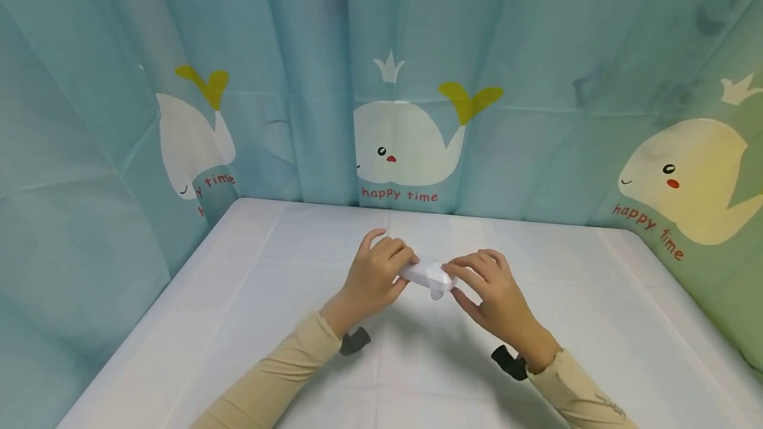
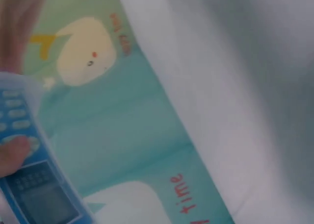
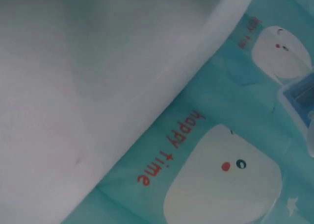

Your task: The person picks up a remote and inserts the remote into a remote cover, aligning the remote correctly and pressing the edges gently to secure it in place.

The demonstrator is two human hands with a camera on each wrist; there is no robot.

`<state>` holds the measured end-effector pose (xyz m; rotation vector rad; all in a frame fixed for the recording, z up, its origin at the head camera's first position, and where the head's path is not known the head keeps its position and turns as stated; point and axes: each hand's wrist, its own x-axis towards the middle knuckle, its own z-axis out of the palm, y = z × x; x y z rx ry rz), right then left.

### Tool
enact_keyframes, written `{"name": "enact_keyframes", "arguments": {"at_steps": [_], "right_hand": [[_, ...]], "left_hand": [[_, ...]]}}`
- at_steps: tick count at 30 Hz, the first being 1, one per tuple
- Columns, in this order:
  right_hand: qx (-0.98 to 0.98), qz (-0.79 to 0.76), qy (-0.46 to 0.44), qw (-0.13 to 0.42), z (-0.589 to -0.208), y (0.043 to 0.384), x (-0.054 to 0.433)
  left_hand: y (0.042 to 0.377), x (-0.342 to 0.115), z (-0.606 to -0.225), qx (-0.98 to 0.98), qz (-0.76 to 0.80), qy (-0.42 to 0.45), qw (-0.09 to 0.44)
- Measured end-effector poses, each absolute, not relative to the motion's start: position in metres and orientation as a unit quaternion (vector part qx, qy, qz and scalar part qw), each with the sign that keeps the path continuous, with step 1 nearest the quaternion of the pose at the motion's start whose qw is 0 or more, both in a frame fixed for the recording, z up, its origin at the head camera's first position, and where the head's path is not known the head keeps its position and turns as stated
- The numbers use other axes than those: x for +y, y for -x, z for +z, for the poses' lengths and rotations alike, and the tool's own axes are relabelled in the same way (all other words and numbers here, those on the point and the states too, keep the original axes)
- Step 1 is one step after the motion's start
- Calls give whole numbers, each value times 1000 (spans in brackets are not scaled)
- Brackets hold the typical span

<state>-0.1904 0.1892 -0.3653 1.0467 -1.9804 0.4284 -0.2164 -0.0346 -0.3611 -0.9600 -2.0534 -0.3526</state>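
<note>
Above the table, a white remote control point(image 1: 422, 273) is held between both hands. Its blue front, with rows of pale buttons and a dark screen, shows in the left wrist view point(image 2: 49, 197). My left hand point(image 1: 371, 278) grips one end, and the thumb point(image 2: 13, 155) lies over the buttons. At the other end, the thumb and fingertips of my right hand point(image 1: 490, 291) pinch around the tip. A small whitish flap point(image 1: 437, 294) hangs below that end. Only a corner of the remote enters the right wrist view point(image 3: 300, 95).
The white table point(image 1: 268, 323) spreads beneath both arms. Behind it and at the sides hangs a blue-green curtain point(image 1: 316, 85) printed with whales. A black wrist-camera piece sits under the left wrist point(image 1: 356, 341) and another under the right wrist point(image 1: 509, 363).
</note>
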Motion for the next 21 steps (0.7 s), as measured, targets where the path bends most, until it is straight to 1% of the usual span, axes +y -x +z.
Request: {"name": "enact_keyframes", "arguments": {"at_steps": [2, 4, 7, 11, 14, 15, 17, 21], "right_hand": [[-765, 147, -431, 456, -364, 192, 189], [-733, 119, -450, 496, -364, 194, 189], [-694, 90, -479, 530, -365, 196, 190], [-660, 68, -502, 555, -367, 199, 191], [-652, 60, -504, 563, -368, 199, 190], [-658, 66, -502, 557, -368, 199, 189], [-689, 87, -488, 529, -368, 197, 189], [-766, 192, -427, 441, -368, 192, 188]], "left_hand": [[217, -35, -363, -814, -131, 389, 411], [217, -36, -363, -818, -128, 403, 391], [215, -38, -359, -833, -127, 425, 331], [214, -42, -350, -855, -117, 452, 227], [214, -44, -345, -864, -119, 455, 180], [214, -44, -345, -865, -123, 452, 179], [214, -43, -346, -866, -133, 439, 198], [213, -39, -356, -859, -149, 398, 286]]}}
